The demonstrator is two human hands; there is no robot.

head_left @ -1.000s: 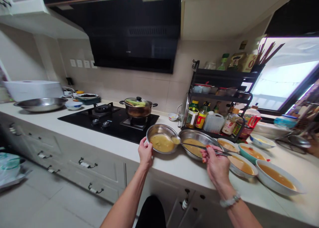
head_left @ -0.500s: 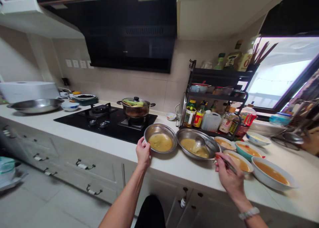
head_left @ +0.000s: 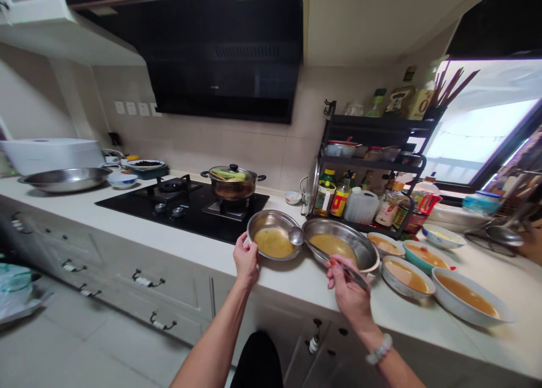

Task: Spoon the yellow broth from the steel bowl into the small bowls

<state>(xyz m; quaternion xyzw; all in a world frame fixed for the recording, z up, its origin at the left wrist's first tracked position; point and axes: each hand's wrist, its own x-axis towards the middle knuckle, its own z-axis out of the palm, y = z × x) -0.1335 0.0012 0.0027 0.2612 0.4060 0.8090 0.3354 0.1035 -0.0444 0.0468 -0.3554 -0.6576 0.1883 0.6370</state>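
Note:
My left hand (head_left: 246, 259) grips the near left rim of a round steel bowl (head_left: 274, 253) with yellowish-brown liquid in it. In my right hand (head_left: 349, 289) is the handle of a metal ladle (head_left: 296, 236). The ladle's head hangs over the right rim of that bowl, and its handle crosses a larger steel basin (head_left: 369, 251) with similar liquid. My right forearm and hand cover part of the basin's near side. Right of the basin stand several bowls of orange-brown liquid, among them a patterned bowl (head_left: 409, 291) and a large white bowl (head_left: 470, 317).
A lidded pot (head_left: 232, 190) sits on the black gas hob (head_left: 190, 218). Behind the basin stands a black rack (head_left: 375, 162) with bottles and jars. A wide steel pan (head_left: 65, 180) lies on the counter at the left. The range hood (head_left: 224, 66) overhangs the hob.
The ladle has come up out of the larger basin and moved left to the smaller bowl's rim, with my right hand following. My left hand keeps its hold on the bowl.

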